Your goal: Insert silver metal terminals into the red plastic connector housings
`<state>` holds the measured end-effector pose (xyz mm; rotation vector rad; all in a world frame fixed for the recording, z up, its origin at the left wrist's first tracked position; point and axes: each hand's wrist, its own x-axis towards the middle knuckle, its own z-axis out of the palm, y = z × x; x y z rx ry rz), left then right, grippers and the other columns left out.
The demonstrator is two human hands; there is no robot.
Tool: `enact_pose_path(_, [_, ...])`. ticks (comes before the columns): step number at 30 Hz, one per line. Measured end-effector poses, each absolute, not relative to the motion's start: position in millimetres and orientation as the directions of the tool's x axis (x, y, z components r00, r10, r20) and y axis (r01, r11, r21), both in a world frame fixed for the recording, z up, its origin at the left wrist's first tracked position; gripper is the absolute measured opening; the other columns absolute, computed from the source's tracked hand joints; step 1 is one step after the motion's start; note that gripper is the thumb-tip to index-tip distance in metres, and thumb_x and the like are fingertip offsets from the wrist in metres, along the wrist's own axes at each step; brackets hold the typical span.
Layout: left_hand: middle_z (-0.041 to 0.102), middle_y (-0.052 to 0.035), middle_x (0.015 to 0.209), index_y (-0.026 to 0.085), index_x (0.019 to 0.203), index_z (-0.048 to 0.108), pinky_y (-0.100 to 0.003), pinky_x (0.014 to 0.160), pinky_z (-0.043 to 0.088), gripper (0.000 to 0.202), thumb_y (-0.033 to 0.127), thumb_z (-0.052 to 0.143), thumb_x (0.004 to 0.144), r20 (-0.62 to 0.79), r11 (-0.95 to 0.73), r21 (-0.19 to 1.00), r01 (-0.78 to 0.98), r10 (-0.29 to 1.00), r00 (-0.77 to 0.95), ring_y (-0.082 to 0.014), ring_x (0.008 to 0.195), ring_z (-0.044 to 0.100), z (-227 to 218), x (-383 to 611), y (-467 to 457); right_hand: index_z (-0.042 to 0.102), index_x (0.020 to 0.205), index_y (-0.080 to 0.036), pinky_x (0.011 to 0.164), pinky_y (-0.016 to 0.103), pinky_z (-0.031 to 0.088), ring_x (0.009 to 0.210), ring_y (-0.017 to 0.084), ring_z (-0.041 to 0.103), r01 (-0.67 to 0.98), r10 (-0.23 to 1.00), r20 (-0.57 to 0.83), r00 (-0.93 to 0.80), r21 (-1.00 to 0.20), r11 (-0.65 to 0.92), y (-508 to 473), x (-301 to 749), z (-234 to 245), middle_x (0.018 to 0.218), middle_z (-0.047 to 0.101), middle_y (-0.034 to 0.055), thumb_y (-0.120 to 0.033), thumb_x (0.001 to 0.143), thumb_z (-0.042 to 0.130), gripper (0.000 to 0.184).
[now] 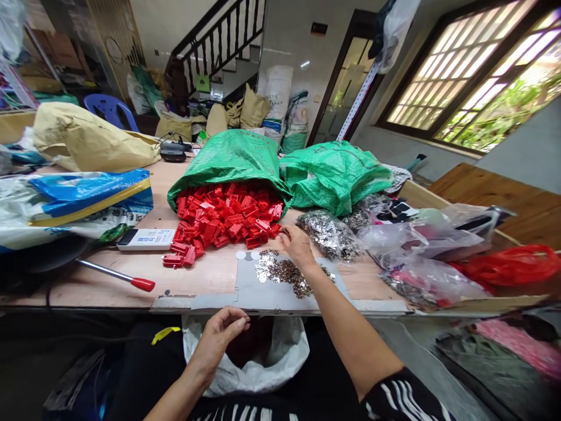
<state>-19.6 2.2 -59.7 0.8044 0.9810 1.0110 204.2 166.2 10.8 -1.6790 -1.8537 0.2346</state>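
Observation:
My left hand (219, 334) is over the near edge of the table, above an open white sack (280, 374). Its fingers are curled and the thumb meets the index finger; whatever may be between them is too small to name. My right hand (300, 248) reaches forward to the right edge of a heap of red plastic parts (223, 216). Its fingertips are bent together beside the outermost parts, and what they hold is hidden. Below the right wrist, small shiny metal pieces (280, 271) lie spread on a grey sheet (248, 292). The red parts spill from a green woven sack (234, 155).
Another green sack (335, 172) lies behind a clear bag of metal pieces (329, 234). Plastic bags (429, 234) crowd the right side. At left are a white box (149, 239), a red-tipped lever (142, 284) and a blue-white bag (92, 199).

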Motion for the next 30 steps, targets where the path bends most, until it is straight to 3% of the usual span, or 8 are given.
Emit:
enact_pose_path(2, [0.07,-0.0048,0.09,0.018,0.09,0.067,-0.03,0.082,0.051,0.026,0.036,0.075,0.072,-0.277,0.334,0.88,-0.339,0.939,0.206,-0.018,0.085,0.066,-55.9,-19.6,3.7,0.064,0.09,-0.019,0.077,0.025,0.045,0.082,0.015,0.059,0.776,0.956,0.266,-0.124,-0.574,0.26,141.4,195.1,15.9,0.088,0.066,0.0016,-0.022,0.087,0.055,0.011])
enact_pose_path(3, [0.069,-0.0051,0.093,0.019,0.098,0.065,-0.031,0.08,0.052,0.032,0.036,0.075,0.072,-0.28,0.335,0.872,-0.357,0.939,0.198,-0.0185,0.085,0.067,-54.2,-18.9,4.6,0.064,0.089,-0.018,0.073,0.024,0.045,0.079,0.014,0.059,0.663,0.95,0.183,-0.251,-0.683,0.307,127.0,188.9,16.5,0.086,0.067,0.0011,-0.022,0.086,0.056,0.01])
enact_pose_path(6, [0.067,-0.0061,0.107,0.025,0.121,0.053,-0.033,0.077,0.055,0.054,0.033,0.075,0.073,-0.274,0.321,0.847,-0.425,0.947,0.17,-0.0208,0.093,0.066,-50.1,-14.6,6.9,0.066,0.083,-0.017,0.066,0.021,0.043,0.07,0.012,0.058,0.449,0.883,0.04,-0.468,-0.849,0.277,82.7,167.5,11.2,0.076,0.066,-0.0014,-0.021,0.081,0.061,0.007])
enact_pose_path(12, [0.066,-0.0045,0.106,0.021,0.105,0.063,-0.032,0.079,0.056,0.031,0.032,0.071,0.077,-0.216,0.267,0.848,-0.458,0.963,0.161,-0.0191,0.094,0.063,-48.2,-11.1,3.3,0.067,0.093,-0.018,0.06,0.02,0.041,0.063,0.01,0.054,0.421,0.816,-0.093,-0.57,-0.886,0.193,52.1,153.5,3.2,0.074,0.064,-0.0029,-0.024,0.083,0.059,0.014])
enact_pose_path(15, [0.067,-0.0049,0.099,0.02,0.105,0.063,-0.034,0.081,0.056,0.031,0.034,0.07,0.078,-0.244,0.284,0.838,-0.466,0.959,0.146,-0.0185,0.091,0.063,-47.9,-14.8,0.3,0.066,0.097,-0.018,0.073,0.022,0.044,0.083,0.014,0.061,0.556,0.884,-0.046,-0.466,-0.792,0.252,73.5,171.6,6.6,0.094,0.068,0.0016,-0.022,0.084,0.058,0.015])
enact_pose_path(18, [0.068,-0.0065,0.097,0.019,0.105,0.064,-0.036,0.083,0.055,0.034,0.034,0.073,0.076,-0.267,0.296,0.814,-0.499,0.955,0.131,-0.0185,0.09,0.063,-47.1,-16.7,-1.0,0.065,0.099,-0.019,0.083,0.025,0.041,0.093,0.017,0.06,0.89,0.982,0.056,-0.181,-0.416,0.188,98.1,196.9,7.6,0.101,0.067,0.0045,-0.018,0.086,0.053,0.017])
enact_pose_path(20, [0.068,-0.007,0.096,0.018,0.104,0.065,-0.036,0.083,0.055,0.036,0.034,0.074,0.074,-0.285,0.302,0.792,-0.53,0.951,0.117,-0.0186,0.088,0.064,-46.7,-16.3,-1.4,0.065,0.099,-0.016,0.084,0.028,0.04,0.096,0.02,0.059,0.937,0.993,0.075,-0.096,-0.329,0.116,109.3,211.3,5.8,0.104,0.065,0.0092,-0.014,0.086,0.051,0.019])
enact_pose_path(30, [0.068,-0.0059,0.092,0.018,0.105,0.066,-0.036,0.078,0.056,0.043,0.036,0.078,0.069,-0.34,0.344,0.766,-0.543,0.934,0.111,-0.0187,0.08,0.066,-47.9,-12.7,-2.3,0.064,0.09,-0.018,0.076,0.026,0.036,0.091,0.019,0.058,0.964,0.997,0.024,-0.08,-0.251,0.083,121.8,223.9,-5.8,0.098,0.064,0.007,-0.017,0.083,0.057,0.01])
